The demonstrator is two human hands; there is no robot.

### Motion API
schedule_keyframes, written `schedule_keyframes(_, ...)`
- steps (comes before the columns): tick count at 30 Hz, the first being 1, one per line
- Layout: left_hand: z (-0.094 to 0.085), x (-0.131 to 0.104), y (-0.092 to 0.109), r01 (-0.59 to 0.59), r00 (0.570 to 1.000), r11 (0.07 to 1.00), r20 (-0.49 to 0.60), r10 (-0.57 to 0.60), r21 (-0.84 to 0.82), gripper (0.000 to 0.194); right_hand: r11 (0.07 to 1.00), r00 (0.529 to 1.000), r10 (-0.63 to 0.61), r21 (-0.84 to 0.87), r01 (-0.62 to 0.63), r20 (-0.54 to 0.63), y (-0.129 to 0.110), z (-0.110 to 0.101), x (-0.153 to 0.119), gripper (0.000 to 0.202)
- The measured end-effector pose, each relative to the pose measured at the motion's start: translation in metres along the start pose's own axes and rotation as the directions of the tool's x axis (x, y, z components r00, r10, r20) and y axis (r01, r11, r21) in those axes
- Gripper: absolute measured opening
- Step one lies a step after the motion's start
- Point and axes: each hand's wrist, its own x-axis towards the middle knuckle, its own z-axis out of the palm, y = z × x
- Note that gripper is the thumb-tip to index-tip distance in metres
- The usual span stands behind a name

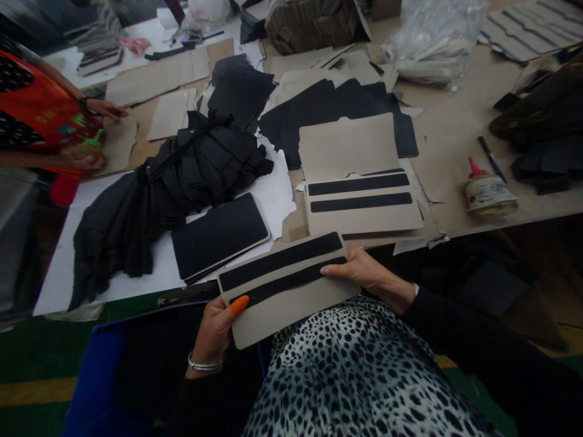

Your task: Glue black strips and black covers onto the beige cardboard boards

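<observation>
Spotted garment (350, 376), lower centre of the head view. Just above, mid-frame, the left hand (214, 331) and right hand (371, 273) grasp one beige panel (294, 304) by its ends: tilted, with two black strips (281, 261) running lengthwise. Desk (455, 136): one red-tipped bottle (490, 194) at right, one black bundle (195, 170) at left.

On the right of the worktable (449, 130), a squat bottle (490, 195) with a red nozzle sat near the front edge, a slim dark tool (492, 159) just behind it; farther back, a crumpled clear plastic bag (437, 42) lay to the right of a block of brownish stacked pieces (312, 27). At far left, a co-worker (34, 115) in red with black dotted areas was noted beside the table. Below, a blue container (93, 370) and green floor (27, 346) with a yellow line (36, 391) were visible.
</observation>
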Motion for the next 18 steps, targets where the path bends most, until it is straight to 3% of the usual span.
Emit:
schedule_keyframes(11, 0.0088, -0.0018, -0.0005, 0.065, 0.997, 0.995, -0.028, -0.067, -0.072, 0.058, 0.998, 0.999, 0.042, -0.037, -0.041, 0.021, 0.0061, -0.0065, -0.0009, 0.026)
schedule_keyframes(18, 0.007, 0.0007, -0.0017, 0.066, 0.998, 0.996, 0.006, -0.066, -0.053, 0.057, 0.996, 0.991, 0.094, 0.0, -0.095, 0.095, 0.0003, -0.0079, -0.0043, 0.04)
